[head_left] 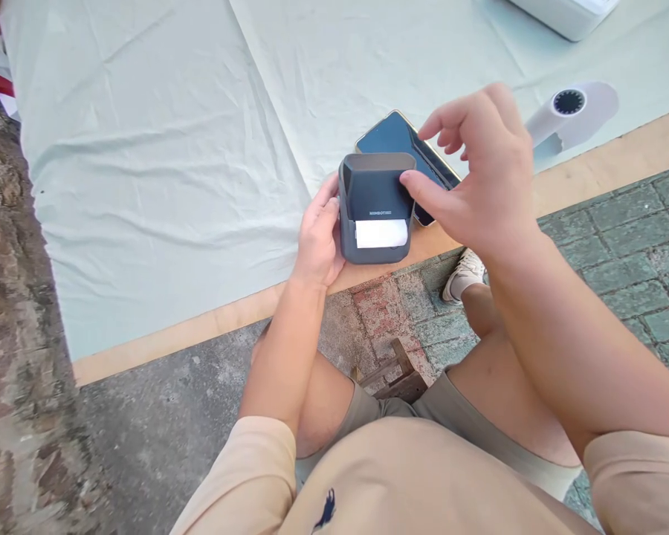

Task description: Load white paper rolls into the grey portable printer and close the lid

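A dark grey label printer [377, 195] stands at the table's front edge, with a strip of white label paper [381, 233] showing in its front slot. My left hand [319, 241] grips the printer's left side, its fingers partly hidden behind the body. At the upper right of the printer is my right hand [479, 167], thumb near or touching the casing and fingers curved apart, nothing between them. Behind the printer a smartphone [393, 137] lies on the cloth with a dark screen, partly covered by the printer and my right hand.
A light cloth [172, 171] with wrinkles covers the wooden table [201, 327]. Right of my right hand lies a white roll [551, 119] with a dark core. A white device [569, 15] sits at the far right. Below the edge are a wooden stool [398, 375] and brick paving [618, 245].
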